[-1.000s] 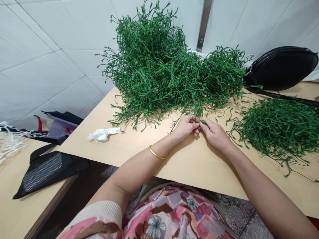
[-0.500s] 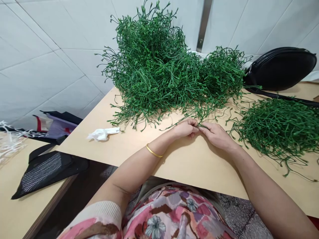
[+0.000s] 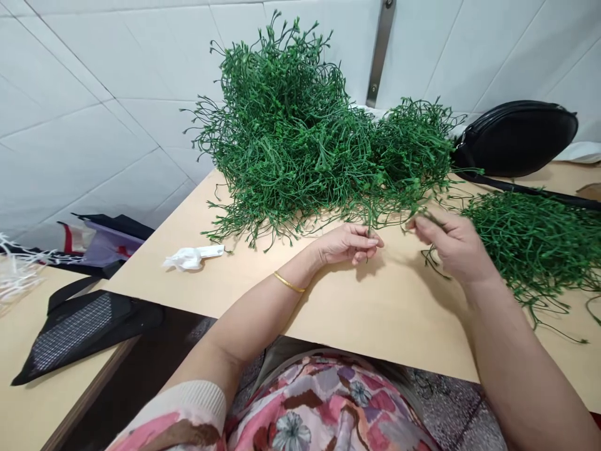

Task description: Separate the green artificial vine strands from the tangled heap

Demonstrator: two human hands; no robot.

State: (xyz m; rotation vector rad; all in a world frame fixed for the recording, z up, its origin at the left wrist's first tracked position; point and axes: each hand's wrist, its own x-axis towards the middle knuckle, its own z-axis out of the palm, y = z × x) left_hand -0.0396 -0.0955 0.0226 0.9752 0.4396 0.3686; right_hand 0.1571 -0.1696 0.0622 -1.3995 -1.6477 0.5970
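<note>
A large heap of green artificial plant stems (image 3: 291,144) with small forked tips stands across the back of the table. In front of it my left hand (image 3: 350,244) rests near the tabletop, thumb and fingers pinched around what looks like a thin green stem (image 3: 369,230). My right hand (image 3: 453,245) is raised to the right, its fingers closed on a green stem that is partly smeared by motion. Beside it lies a second, lower pile of the same stems (image 3: 535,244), partly hidden by my right hand.
A crumpled white tissue-like piece (image 3: 190,258) lies on the left of the table (image 3: 347,307). A black bag (image 3: 521,138) with a strap sits at the back right. At left, a black mesh-patterned pouch (image 3: 75,332) and white strands (image 3: 19,263) lie on another table.
My hands were together at a stem; now they are apart. The right hand has moved right and up toward the lower pile, while the left has stayed nearly in place.
</note>
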